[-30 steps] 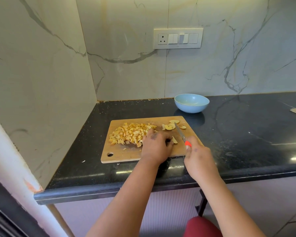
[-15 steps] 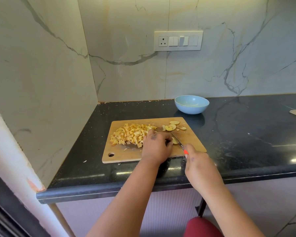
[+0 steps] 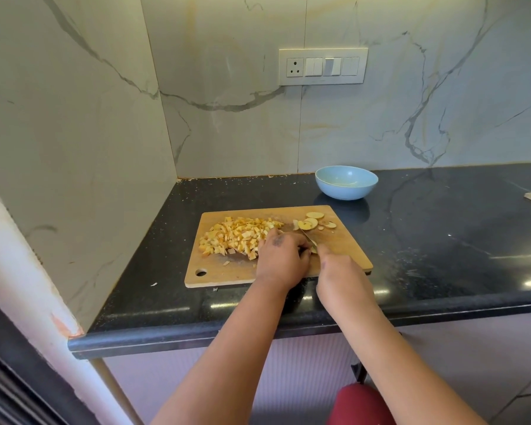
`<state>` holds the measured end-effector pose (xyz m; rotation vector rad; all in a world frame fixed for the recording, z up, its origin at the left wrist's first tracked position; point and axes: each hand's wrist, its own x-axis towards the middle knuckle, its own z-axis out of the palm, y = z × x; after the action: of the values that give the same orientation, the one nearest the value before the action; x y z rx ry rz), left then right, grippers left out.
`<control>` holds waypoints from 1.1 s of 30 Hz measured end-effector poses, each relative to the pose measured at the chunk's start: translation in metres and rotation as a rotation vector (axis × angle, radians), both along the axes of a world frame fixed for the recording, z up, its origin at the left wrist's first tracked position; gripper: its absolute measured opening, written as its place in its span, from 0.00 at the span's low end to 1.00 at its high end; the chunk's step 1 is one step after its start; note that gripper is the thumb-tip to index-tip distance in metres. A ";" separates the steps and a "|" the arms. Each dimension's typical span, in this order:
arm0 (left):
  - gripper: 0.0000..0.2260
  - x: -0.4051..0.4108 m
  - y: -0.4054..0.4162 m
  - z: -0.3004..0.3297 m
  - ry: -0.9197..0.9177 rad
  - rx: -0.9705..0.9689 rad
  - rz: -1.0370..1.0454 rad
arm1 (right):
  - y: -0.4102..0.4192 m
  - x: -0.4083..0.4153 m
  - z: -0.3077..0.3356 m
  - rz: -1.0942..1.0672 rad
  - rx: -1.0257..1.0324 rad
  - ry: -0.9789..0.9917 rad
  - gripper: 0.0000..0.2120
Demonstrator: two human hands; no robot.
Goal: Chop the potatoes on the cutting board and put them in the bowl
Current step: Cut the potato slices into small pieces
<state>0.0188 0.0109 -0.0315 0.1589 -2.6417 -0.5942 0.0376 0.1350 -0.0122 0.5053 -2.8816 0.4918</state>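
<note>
Chopping is the step I judge in hand: my right hand (image 3: 337,268) grips the knife (image 3: 307,237), my left hand (image 3: 281,256) pins a potato piece (image 3: 314,250) on the cutting board (image 3: 344,243), slices (image 3: 311,223) next, bowl (image 3: 346,182) waiting beyond.

cutting board (image 3: 347,250): 1 | bowl (image 3: 346,182): 1, at 1 o'clock of board | knife (image 3: 307,237): 1 | hands: 2, left hand (image 3: 281,259), right hand (image 3: 339,271) | potato slices (image 3: 314,222): roughly 5, overlapping | diced pile (image 3: 238,236): 1 | switch plate (image 3: 323,66): 1
</note>
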 end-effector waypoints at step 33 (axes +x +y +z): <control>0.08 0.004 0.004 0.001 0.091 -0.071 -0.056 | 0.036 -0.007 -0.015 -0.005 -0.484 0.009 0.08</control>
<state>0.0228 0.0148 -0.0305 0.0354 -2.5824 -0.5123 0.0304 0.1715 -0.0268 0.4127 -2.6147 1.1361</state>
